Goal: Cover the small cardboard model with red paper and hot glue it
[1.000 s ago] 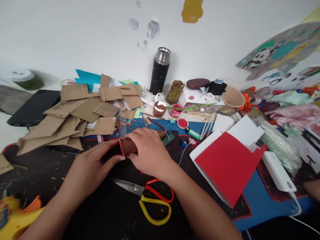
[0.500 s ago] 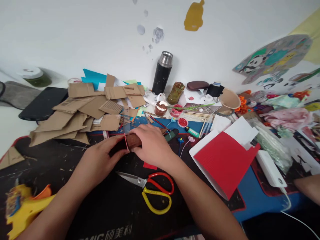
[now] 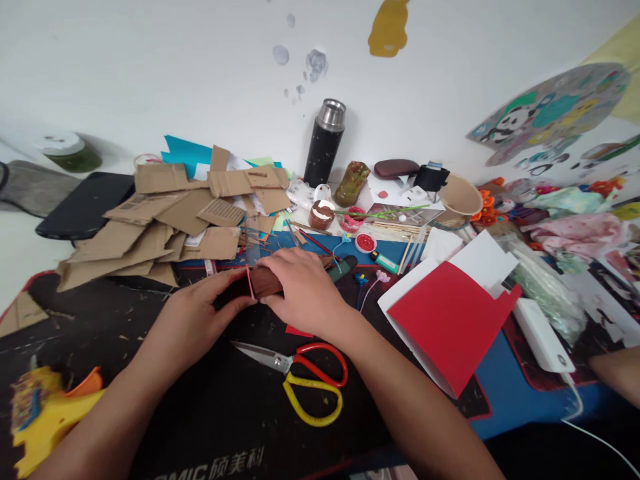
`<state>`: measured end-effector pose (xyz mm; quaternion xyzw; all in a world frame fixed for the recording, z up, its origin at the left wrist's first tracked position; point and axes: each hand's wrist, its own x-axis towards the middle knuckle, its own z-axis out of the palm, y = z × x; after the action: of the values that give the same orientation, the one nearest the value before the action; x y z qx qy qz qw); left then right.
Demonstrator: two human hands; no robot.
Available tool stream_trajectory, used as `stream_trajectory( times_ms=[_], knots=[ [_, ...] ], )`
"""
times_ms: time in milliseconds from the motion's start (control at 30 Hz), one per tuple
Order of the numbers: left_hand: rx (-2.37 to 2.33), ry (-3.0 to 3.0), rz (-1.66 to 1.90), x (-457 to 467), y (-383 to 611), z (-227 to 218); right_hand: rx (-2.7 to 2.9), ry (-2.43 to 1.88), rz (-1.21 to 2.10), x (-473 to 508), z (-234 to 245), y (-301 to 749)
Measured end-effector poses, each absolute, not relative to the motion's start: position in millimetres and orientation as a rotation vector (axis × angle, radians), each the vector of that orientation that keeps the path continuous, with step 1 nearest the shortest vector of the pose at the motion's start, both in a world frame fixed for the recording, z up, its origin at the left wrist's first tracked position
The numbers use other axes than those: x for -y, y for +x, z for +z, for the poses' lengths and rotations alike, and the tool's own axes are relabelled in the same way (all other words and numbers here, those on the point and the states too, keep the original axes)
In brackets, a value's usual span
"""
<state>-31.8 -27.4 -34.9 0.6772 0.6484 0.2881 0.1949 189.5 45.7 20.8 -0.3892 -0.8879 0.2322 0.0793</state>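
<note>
Between my hands, above the black mat (image 3: 200, 413), is a small brown piece (image 3: 266, 282) with a thin red-edged disc or strip (image 3: 251, 283) at its left end. My left hand (image 3: 200, 317) pinches the red edge between thumb and fingers. Wrapped over the brown piece from above, my right hand (image 3: 300, 287) covers most of it, so its full shape is hidden. Scissors (image 3: 295, 373) with one red and one yellow handle lie just below my hands. A scrap of red card (image 3: 299, 331) shows partly under my right wrist.
Cardboard pieces (image 3: 125, 240) are heaped at the back left. A yellow glue gun (image 3: 55, 420) lies by my left forearm. Folded red corrugated card (image 3: 450, 320) and a white power bank (image 3: 543, 337) lie right. A black flask (image 3: 324, 150) stands behind. Another person's arm (image 3: 617, 373) enters at right.
Both hands keep their hold on the brown piece and red edge, with only a very slight shift. The view has tilted a little; other things stay put.
</note>
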Motion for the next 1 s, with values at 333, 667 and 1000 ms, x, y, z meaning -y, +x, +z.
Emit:
stream_trajectory(
  times_ms=[333, 667, 1000],
  knots=[
    [-1.85, 1.91, 0.758, 26.4, -31.2, -25.8, 2.638, -1.045, 0.836, -51.4, 25.4, 197.6],
    [-1.892, 1.858, 0.77, 25.4, -28.5, -23.8, 2.566, -0.958, 0.99, -59.2, 28.8, 206.6],
    [-1.978, 1.723, 0.683, 24.7, -25.6, -14.7, 2.628, -0.965, 0.965, -67.7, 31.7, 198.6]
  ],
)
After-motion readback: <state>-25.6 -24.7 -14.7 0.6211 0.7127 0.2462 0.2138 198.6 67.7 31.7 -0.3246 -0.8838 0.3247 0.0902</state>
